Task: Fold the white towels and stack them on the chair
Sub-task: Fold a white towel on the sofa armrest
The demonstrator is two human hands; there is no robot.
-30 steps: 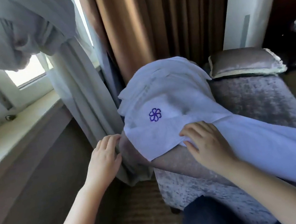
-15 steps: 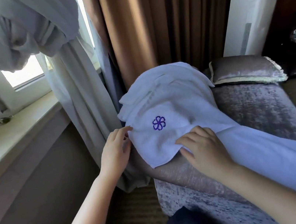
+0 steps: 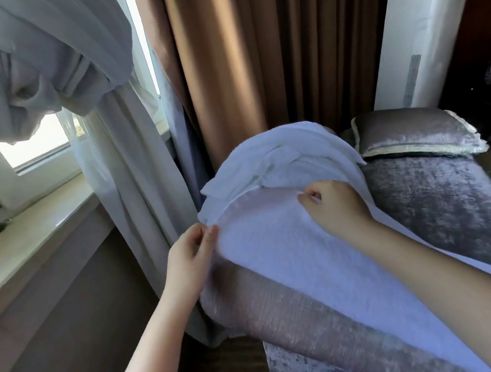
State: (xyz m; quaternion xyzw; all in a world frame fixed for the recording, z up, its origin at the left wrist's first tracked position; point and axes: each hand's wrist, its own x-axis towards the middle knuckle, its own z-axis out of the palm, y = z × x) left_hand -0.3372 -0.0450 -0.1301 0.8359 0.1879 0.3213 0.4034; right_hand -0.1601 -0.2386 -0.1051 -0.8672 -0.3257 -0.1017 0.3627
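1. Nearest me, the left hand pinches the near-left corner of the towel between thumb and fingers. I read it as clamped on the cloth.
2. The right hand sits further in, on the same folded edge. Its fingers are curled and gather a small tuck of the towel, so it grips too.
3. What has just changed: a second ago this end of the towel lay flat with a purple flower mark facing up and both hands down at its lower hem. Now the hem is lifted and carried away from me, and the mark is turned under, out of sight. I judge a first fold is under way but not yet laid down.
4. The towel itself runs from that lifted edge back along the arm of the chair and off the lower right of my view, so most of its length is still unfolded.
5. Just beyond the hands, a pile of white towels lies rumpled on the chair's far end. It looks loose to me, not a neat stack.
6. Behind that rests a grey cushion.
7. Farthest back hang the brown curtain and a pale curtain, beside the window sill.
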